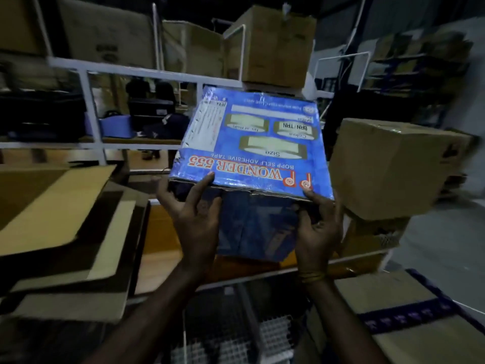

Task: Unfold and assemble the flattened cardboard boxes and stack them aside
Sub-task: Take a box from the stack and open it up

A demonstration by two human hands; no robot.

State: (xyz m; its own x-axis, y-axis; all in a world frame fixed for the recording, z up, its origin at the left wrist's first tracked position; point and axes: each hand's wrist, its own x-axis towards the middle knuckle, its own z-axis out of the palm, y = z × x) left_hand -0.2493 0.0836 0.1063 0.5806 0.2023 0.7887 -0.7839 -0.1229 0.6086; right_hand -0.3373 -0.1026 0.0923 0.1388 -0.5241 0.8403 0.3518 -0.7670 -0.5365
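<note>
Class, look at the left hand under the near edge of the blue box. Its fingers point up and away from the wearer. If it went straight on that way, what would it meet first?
The blue box itself: the left hand already touches its near edge.

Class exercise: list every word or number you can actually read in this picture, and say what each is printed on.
All on the top face of the blue box, printed upside down to the camera:
"WONDER 555"
"BOPP SELF ADHESIVE TAPE"
"Size"
"Colour"
"BRN / TRN"
The white side label and far-edge strip on it are too blurred to read.
Marks on the brown cartons are unreadable.
</note>
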